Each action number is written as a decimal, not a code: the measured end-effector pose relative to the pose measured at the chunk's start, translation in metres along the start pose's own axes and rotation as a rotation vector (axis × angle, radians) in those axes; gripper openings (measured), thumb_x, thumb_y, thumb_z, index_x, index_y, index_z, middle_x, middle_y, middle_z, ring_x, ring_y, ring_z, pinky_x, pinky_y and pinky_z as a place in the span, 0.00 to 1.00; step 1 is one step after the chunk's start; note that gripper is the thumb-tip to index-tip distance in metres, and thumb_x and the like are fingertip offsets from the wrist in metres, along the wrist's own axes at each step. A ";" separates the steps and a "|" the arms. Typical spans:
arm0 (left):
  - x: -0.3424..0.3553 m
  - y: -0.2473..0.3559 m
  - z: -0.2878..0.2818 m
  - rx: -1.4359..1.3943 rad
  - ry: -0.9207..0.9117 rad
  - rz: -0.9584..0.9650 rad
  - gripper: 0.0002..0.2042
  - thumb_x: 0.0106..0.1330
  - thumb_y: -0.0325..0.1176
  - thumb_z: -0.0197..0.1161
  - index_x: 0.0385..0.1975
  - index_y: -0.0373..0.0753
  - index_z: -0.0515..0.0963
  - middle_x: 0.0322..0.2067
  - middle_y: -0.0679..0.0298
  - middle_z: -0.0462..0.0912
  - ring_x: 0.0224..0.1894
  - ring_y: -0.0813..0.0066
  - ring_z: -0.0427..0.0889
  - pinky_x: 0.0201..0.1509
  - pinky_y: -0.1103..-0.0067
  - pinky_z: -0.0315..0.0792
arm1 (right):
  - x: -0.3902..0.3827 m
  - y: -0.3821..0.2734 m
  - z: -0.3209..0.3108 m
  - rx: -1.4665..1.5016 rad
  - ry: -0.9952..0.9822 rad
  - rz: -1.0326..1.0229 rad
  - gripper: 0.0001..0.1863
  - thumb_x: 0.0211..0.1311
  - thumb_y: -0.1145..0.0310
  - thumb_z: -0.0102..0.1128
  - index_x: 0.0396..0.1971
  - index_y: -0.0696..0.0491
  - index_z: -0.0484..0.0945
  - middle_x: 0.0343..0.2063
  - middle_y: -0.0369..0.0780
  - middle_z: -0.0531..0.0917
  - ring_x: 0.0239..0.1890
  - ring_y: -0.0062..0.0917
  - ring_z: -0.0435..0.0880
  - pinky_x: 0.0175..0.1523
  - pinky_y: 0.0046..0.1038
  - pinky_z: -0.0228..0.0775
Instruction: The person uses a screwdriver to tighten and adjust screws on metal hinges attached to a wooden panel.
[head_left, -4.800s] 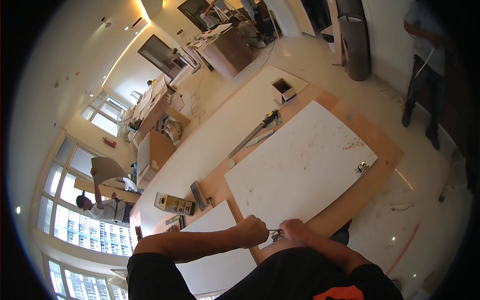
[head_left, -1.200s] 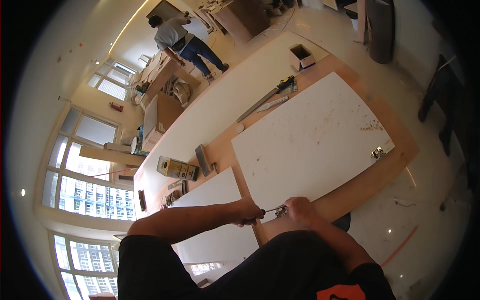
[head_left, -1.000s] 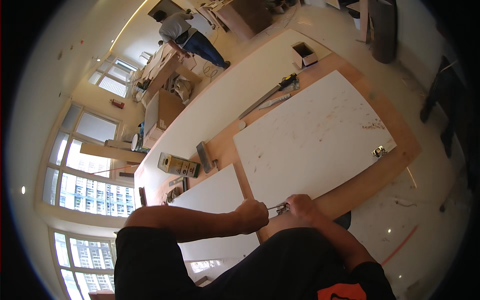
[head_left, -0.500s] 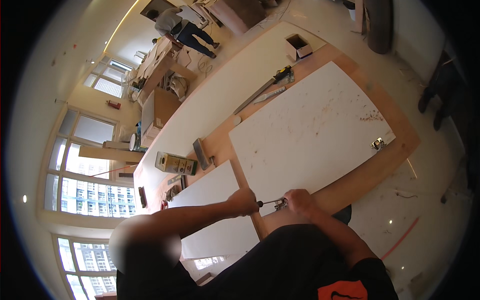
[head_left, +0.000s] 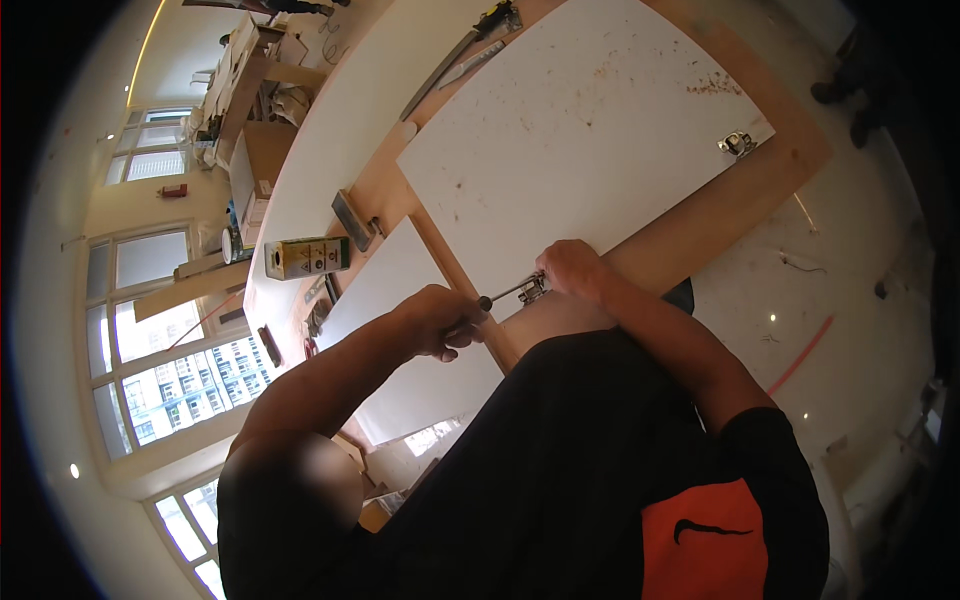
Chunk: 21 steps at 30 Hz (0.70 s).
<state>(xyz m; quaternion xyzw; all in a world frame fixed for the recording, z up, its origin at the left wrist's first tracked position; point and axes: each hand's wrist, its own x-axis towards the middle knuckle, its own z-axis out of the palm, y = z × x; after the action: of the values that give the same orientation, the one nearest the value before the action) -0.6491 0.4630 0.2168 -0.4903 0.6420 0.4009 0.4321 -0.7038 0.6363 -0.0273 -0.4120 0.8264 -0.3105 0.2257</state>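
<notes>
My left hand [head_left: 445, 320] grips the dark handle of a screwdriver [head_left: 508, 294], whose shaft points right toward a metal hinge [head_left: 531, 291] at the near edge of a white panel [head_left: 570, 130]. My right hand [head_left: 570, 268] is closed just beside the hinge, around the shaft's far end; what its fingertips pinch is hidden. A second hinge [head_left: 736, 144] lies at the panel's right corner. To the left is another white panel [head_left: 385, 295] on the plywood-topped table [head_left: 770, 190].
A saw [head_left: 450, 62], a white knife [head_left: 470, 65], a metal can [head_left: 305, 257] and a steel bar [head_left: 350, 219] lie along the table's back. A cardboard box [head_left: 260, 160] stands beyond. A co-worker's legs [head_left: 850, 90] show at upper right; another person's legs [head_left: 305, 8] at top.
My view has tilted, so table and hands sit higher in the picture. My left hand's grip on the handle has loosened slightly; my right hand stays by the hinge.
</notes>
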 end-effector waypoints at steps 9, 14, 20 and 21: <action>-0.006 -0.026 0.023 1.738 0.310 0.942 0.09 0.60 0.32 0.63 0.36 0.34 0.79 0.31 0.53 0.84 0.31 0.59 0.86 0.36 0.65 0.77 | -0.008 -0.006 0.005 0.002 0.034 0.007 0.07 0.53 0.72 0.64 0.31 0.47 0.89 0.32 0.43 0.89 0.39 0.40 0.89 0.46 0.41 0.82; -0.011 -0.019 0.028 1.764 0.301 0.908 0.08 0.62 0.32 0.64 0.36 0.36 0.81 0.34 0.55 0.85 0.33 0.58 0.86 0.37 0.65 0.77 | -0.006 0.003 0.012 0.030 -0.004 -0.009 0.08 0.51 0.70 0.65 0.31 0.47 0.89 0.31 0.44 0.89 0.38 0.40 0.89 0.46 0.41 0.82; 0.032 -0.045 -0.015 0.085 -0.094 0.069 0.10 0.68 0.36 0.68 0.42 0.37 0.88 0.24 0.62 0.82 0.23 0.74 0.82 0.23 0.77 0.73 | -0.003 0.015 0.032 0.093 -0.006 -0.033 0.08 0.50 0.65 0.66 0.28 0.52 0.87 0.30 0.48 0.88 0.37 0.44 0.88 0.42 0.45 0.81; 0.019 -0.027 -0.003 0.172 -0.031 -0.005 0.07 0.69 0.32 0.67 0.40 0.37 0.88 0.25 0.61 0.83 0.18 0.73 0.79 0.19 0.76 0.70 | -0.004 0.022 0.047 0.106 0.057 -0.058 0.08 0.52 0.65 0.64 0.27 0.53 0.87 0.31 0.48 0.88 0.38 0.45 0.88 0.43 0.46 0.81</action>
<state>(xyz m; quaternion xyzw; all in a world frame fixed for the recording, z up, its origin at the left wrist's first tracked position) -0.6262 0.4496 0.1967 -0.4468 0.6661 0.3508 0.4833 -0.6837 0.6340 -0.0754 -0.4143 0.8026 -0.3717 0.2146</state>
